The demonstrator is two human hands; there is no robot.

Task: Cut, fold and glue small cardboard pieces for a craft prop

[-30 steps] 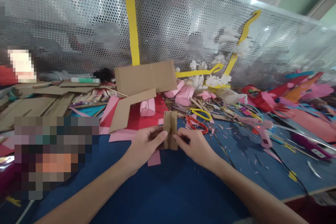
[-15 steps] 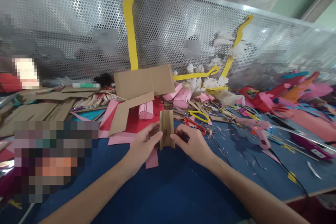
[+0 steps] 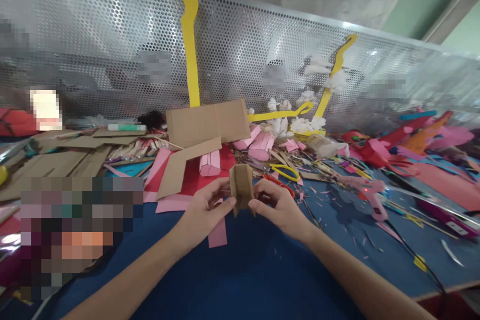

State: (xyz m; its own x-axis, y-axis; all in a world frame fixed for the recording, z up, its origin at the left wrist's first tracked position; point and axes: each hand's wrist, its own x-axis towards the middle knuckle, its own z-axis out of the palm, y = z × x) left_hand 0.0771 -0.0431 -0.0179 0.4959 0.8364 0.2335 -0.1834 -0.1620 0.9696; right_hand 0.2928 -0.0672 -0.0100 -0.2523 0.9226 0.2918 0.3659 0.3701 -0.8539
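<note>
cardboard piece [image 3: 243, 185] now bent into a deeper channel than in the last frame, flaps folded further. it's upright between my hands; can't tell if it touches the blue table [image 3: 240, 280]. left hand [image 3: 210, 206] half-curled, pinching its left edge; right hand [image 3: 278, 206] same, right edge. translucent bag [image 3: 324, 144] behind, contents unclear. red scissor handles [image 3: 280, 182] partly blocked by my right hand, yellow handles [image 3: 296, 175] just beyond. pink glue gun [image 3: 378, 204] lies off right, pink strip [image 3: 218, 234] under my left hand.

The left fingers [image 3: 226, 208] and right fingers [image 3: 261, 207] hold a folded cardboard piece [image 3: 242, 182] over the blue table [image 3: 243, 280].
</note>
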